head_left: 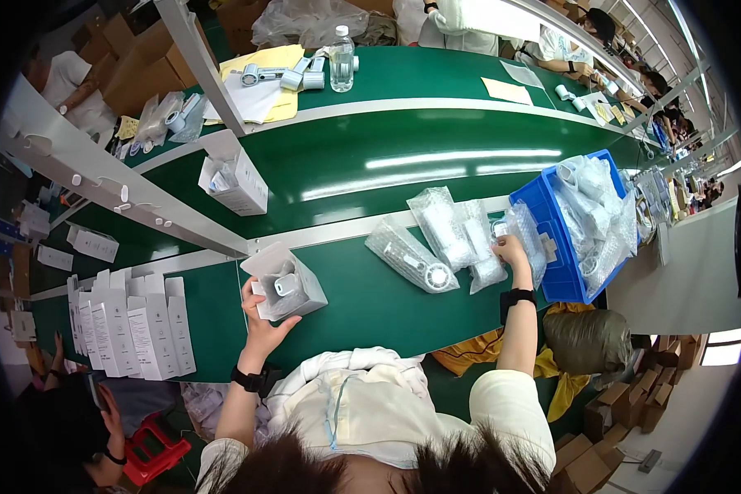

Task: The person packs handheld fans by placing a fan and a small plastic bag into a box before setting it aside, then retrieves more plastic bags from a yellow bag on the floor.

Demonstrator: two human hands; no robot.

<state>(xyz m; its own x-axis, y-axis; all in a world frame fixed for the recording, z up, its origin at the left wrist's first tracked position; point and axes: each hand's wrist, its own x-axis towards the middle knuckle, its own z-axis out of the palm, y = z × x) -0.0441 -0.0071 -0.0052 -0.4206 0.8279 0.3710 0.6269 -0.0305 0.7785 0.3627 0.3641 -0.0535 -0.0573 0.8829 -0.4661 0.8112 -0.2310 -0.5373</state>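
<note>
My left hand (265,331) is wrapped round the near left side of an open white box (310,290) that stands on the green table. Inside the box sits a wrapped white item (286,284), partly hidden by the walls. My right hand (512,250) reaches out to the right, its fingers pinching a bubble-wrapped package (526,227) beside the blue bin. Left of it lie more bubble-wrapped packages (441,229); one bubble bag (412,255) shows a round white part at its near end. What is inside the pinched package is mostly hidden.
A blue bin (561,267) heaped with bubble-wrapped packages stands at the right table edge. Several flat-sided white boxes (144,329) stand at the left. Another open white box (243,191) is on the green surface beyond the white rail (362,229). A metal post (198,66) rises at the left.
</note>
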